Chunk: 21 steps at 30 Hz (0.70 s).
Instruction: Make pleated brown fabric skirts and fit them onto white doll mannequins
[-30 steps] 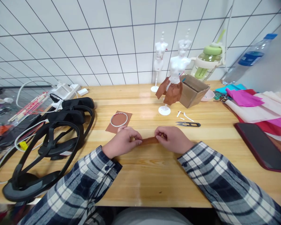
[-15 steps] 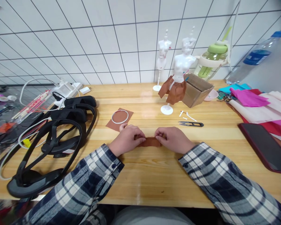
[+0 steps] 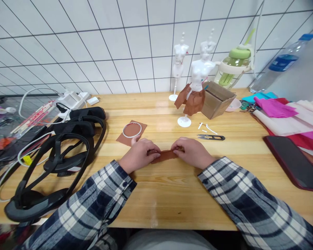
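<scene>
There are two hands (image 3: 139,155), one brown fabric strip (image 3: 165,156), one brown fabric square (image 3: 131,130), one white ring (image 3: 131,137), two white mannequins (image 3: 200,71), one cardboard box (image 3: 216,104), one pair of snips (image 3: 211,137), one phone (image 3: 294,161), two drinking bottles (image 3: 283,62) and, small as they look, probably three white scraps (image 3: 211,129)

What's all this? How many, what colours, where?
Held cloth: 1, brown, centre
Flat cloth: 1, brown, centre-left
Ring: 1, whitish, on flat cloth
Dress forms: 2, white, back
Draped cloth: count unclear, brown, on front form
Box: 1, brown, back right
Bottles: 2, clear, back right
Snips: 1, black, centre-right
Scraps: several, white, behind snips
Phone: 1, dark, right
Fabrics: several, mixed, right
Strapped gear: count unclear, black, left
Table: 1, tan, underneath
Wall: 1, white, back
Left hand: 1, bare, centre
Right hand: 1, bare, centre
</scene>
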Available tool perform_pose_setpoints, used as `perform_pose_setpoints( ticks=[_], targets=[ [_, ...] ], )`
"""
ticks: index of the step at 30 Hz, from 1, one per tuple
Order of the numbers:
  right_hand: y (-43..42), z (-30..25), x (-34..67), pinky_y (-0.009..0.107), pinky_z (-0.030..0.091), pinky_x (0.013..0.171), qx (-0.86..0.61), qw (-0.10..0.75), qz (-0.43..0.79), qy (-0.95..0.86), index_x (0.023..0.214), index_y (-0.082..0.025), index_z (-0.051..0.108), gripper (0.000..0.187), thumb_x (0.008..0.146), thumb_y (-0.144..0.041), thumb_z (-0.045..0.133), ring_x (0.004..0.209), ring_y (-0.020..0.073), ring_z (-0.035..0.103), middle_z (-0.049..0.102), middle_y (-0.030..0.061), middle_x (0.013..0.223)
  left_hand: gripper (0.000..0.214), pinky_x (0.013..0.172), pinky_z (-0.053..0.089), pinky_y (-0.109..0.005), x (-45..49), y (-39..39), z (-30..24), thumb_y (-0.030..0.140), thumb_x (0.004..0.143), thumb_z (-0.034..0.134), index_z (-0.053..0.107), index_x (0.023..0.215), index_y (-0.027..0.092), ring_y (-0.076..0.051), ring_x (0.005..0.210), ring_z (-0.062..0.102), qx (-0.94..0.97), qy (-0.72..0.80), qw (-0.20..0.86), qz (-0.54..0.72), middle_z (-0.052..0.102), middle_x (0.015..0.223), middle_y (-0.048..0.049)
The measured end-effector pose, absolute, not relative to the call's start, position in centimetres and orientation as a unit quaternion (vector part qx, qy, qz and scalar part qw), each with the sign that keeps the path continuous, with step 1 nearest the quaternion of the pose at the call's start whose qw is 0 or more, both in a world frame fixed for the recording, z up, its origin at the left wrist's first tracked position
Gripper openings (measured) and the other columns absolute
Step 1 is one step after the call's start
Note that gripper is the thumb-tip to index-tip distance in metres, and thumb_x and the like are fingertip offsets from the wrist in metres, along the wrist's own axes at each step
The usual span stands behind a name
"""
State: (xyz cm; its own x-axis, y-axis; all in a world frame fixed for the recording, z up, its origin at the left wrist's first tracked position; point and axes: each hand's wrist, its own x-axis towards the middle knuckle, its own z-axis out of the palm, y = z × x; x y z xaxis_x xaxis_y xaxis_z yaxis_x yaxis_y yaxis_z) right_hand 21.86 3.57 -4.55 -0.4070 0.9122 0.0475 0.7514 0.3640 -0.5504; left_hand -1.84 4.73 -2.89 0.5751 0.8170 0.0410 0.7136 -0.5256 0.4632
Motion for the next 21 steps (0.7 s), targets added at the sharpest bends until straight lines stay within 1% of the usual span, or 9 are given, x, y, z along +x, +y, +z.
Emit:
perform_pose_setpoints(
  ticks=[4, 8, 11, 15, 17, 19, 21],
  targets=[
    [3.81, -4.68, 22.21, 0.026, 0.043, 0.072, -0.511, 0.177, 0.230, -0.809, 0.090, -0.024, 0.070, 0.017, 0.082, -0.014, 0.059, 0.081, 0.0149, 0.061, 0.067, 0.0003, 0.089, 0.011, 0.106, 0.018, -0.047, -2.49, 4.84, -2.73, 0.026, 0.085, 0.061, 0.071, 0.086, 0.025, -0.019, 0.092, 0.063, 0.878, 0.421, 0.192, 0.124, 0.073, 0.088, 0.0001],
    [3.99, -4.69, 22.51, 0.027, 0.043, 0.075, -0.495, 0.169, 0.226, -0.822, 0.090, -0.023, 0.071, 0.013, 0.084, -0.017, 0.060, 0.084, 0.0158, 0.062, 0.068, 0.0016, 0.089, 0.014, 0.106, 0.017, -0.048, -2.68, 4.79, -2.68, 0.024, 0.087, 0.056, 0.070, 0.088, 0.024, -0.018, 0.091, 0.063, 0.888, 0.407, 0.178, 0.119, 0.072, 0.088, 0.0012],
    [3.93, -4.51, 22.65, 0.028, 0.043, 0.077, -0.485, 0.159, 0.204, -0.835, 0.091, -0.023, 0.071, 0.017, 0.085, -0.015, 0.057, 0.087, 0.0168, 0.062, 0.069, 0.0023, 0.091, 0.015, 0.104, 0.018, -0.047, -2.56, 4.67, -2.61, 0.020, 0.087, 0.053, 0.069, 0.087, 0.024, -0.018, 0.092, 0.063, 0.895, 0.402, 0.163, 0.104, 0.071, 0.087, 0.0009],
    [3.67, -4.27, 22.75, 0.028, 0.044, 0.075, -0.490, 0.148, 0.183, -0.839, 0.088, -0.022, 0.071, 0.020, 0.083, -0.012, 0.054, 0.085, 0.0170, 0.063, 0.069, 0.0021, 0.089, 0.016, 0.102, 0.019, -0.047, -2.46, 4.56, -2.43, 0.019, 0.085, 0.053, 0.067, 0.091, 0.024, -0.019, 0.092, 0.062, 0.899, 0.404, 0.135, 0.103, 0.071, 0.087, 0.0001],
    [3.54, -4.29, 22.76, 0.028, 0.044, 0.074, -0.491, 0.159, 0.187, -0.836, 0.092, -0.022, 0.070, 0.021, 0.081, -0.012, 0.056, 0.083, 0.0164, 0.063, 0.069, 0.0016, 0.089, 0.017, 0.102, 0.019, -0.047, -2.46, 4.56, -2.35, 0.018, 0.085, 0.052, 0.067, 0.090, 0.024, -0.019, 0.092, 0.062, 0.900, 0.402, 0.137, 0.100, 0.070, 0.086, 0.0004],
    [3.42, -4.40, 22.71, 0.027, 0.045, 0.074, -0.490, 0.183, 0.191, -0.831, 0.100, -0.022, 0.069, 0.025, 0.079, -0.015, 0.059, 0.084, 0.0161, 0.063, 0.069, 0.0016, 0.094, 0.017, 0.102, 0.019, -0.046, -2.44, 4.57, -2.28, 0.017, 0.085, 0.051, 0.066, 0.088, 0.023, -0.018, 0.092, 0.062, 0.900, 0.400, 0.147, 0.097, 0.071, 0.086, 0.0008],
    [3.35, -4.52, 22.57, 0.028, 0.045, 0.076, -0.490, 0.197, 0.192, -0.827, 0.104, -0.022, 0.068, 0.026, 0.079, -0.018, 0.061, 0.087, 0.0163, 0.063, 0.069, 0.0018, 0.098, 0.017, 0.103, 0.019, -0.047, -2.40, 4.58, -2.24, 0.017, 0.084, 0.051, 0.067, 0.088, 0.023, -0.018, 0.092, 0.062, 0.897, 0.402, 0.157, 0.096, 0.071, 0.086, 0.0013]
  ],
)
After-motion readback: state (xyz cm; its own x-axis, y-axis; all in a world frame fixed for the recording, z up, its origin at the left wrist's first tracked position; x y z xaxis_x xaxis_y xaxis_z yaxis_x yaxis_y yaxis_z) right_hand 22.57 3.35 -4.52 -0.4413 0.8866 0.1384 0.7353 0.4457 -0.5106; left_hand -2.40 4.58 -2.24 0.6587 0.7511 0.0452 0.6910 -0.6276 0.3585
